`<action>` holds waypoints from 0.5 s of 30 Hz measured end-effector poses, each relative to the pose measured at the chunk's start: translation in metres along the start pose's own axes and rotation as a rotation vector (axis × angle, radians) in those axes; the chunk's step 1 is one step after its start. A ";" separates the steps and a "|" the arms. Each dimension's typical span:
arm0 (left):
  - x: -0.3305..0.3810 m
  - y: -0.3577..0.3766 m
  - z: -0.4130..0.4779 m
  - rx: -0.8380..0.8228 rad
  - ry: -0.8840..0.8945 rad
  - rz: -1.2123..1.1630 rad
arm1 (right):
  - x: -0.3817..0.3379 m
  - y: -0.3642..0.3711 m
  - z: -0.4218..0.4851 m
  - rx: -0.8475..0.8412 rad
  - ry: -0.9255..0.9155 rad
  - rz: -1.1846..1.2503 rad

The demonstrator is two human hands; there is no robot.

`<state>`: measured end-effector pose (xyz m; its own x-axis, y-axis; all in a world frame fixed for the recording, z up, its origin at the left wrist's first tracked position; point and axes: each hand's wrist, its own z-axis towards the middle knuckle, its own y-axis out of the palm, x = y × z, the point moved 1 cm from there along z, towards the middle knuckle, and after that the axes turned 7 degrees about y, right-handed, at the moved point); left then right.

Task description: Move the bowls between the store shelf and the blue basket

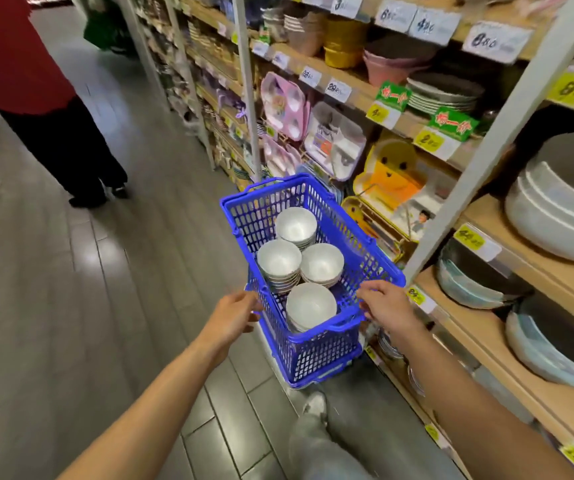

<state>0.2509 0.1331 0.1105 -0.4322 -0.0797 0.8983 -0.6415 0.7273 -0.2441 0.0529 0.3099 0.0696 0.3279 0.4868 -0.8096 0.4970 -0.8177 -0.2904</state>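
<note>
The blue basket (pixel 316 351) stands low in the aisle by the store shelf (pixel 507 296). Inside it are several stacks of white bowls: one at the far end (pixel 296 225), two side by side in the middle (pixel 278 259) (pixel 322 263), and one nearest me (pixel 311 304). My left hand (pixel 239 315) is at the basket's near left rim, thumb and fingers closing on its edge. The fingers of my right hand (pixel 387 303) curl over the near right rim. Neither hand touches a bowl.
The shelves on the right hold large grey and blue-rimmed bowls (pixel 562 216), plates, pink and yellow trays (pixel 387 178) and price tags. A person in a red top and black trousers (pixel 53 133) stands in the aisle at left. My leg and shoe (pixel 315 407) are below the basket.
</note>
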 end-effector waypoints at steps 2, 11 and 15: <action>-0.001 0.007 0.029 -0.019 -0.031 0.038 | -0.004 0.014 0.031 -0.013 0.018 -0.046; 0.002 0.062 0.153 -0.056 -0.248 -0.030 | -0.003 0.068 0.139 -0.133 0.121 -0.383; -0.014 0.085 0.190 -0.097 -0.268 0.122 | 0.006 0.083 0.166 -0.175 0.208 -0.522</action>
<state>0.0820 0.0667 0.0073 -0.6620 -0.1554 0.7332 -0.5170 0.8029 -0.2967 -0.0373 0.1941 -0.0438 0.1462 0.8759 -0.4598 0.7543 -0.3994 -0.5211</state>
